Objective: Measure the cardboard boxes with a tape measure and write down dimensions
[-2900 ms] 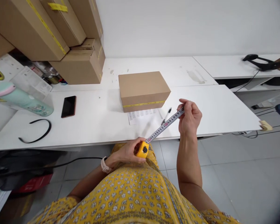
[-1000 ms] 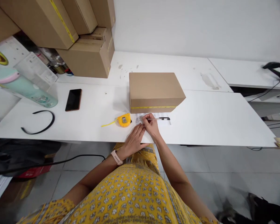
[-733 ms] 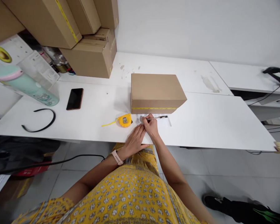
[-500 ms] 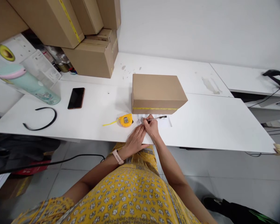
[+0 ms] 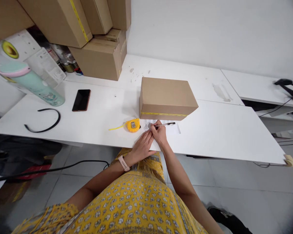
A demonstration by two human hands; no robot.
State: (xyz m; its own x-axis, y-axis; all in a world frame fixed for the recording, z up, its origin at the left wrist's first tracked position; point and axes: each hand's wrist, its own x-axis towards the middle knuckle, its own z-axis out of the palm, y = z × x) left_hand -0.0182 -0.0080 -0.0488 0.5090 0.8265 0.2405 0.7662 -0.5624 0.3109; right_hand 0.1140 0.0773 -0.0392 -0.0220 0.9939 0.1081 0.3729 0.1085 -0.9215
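Note:
My right hand [image 5: 159,135] is closed around a black pen [image 5: 166,124], its tip on a printed paper sheet [image 5: 173,126] at the table's near edge. My left hand [image 5: 142,147] lies flat with fingers extended, pressing the sheet's near left part beside the right hand. A yellow tape measure [image 5: 133,125] lies on the table just left of the sheet, a short length of tape pulled out to its left. A closed cardboard box [image 5: 166,97] with a yellow tape band stands right behind the sheet.
On the white table [image 5: 219,130] lie a black phone [image 5: 81,100], a curved black band [image 5: 42,120] and a mint bottle [image 5: 30,84] at the left. Stacked cardboard cartons [image 5: 97,55] fill the back left. Someone's dark shoe [image 5: 228,219] shows on the floor at the lower right.
Since 2.9 s ago the tape measure went from both hands to the table, and the right hand took up the pen. Over the last second the hands stay on the sheet.

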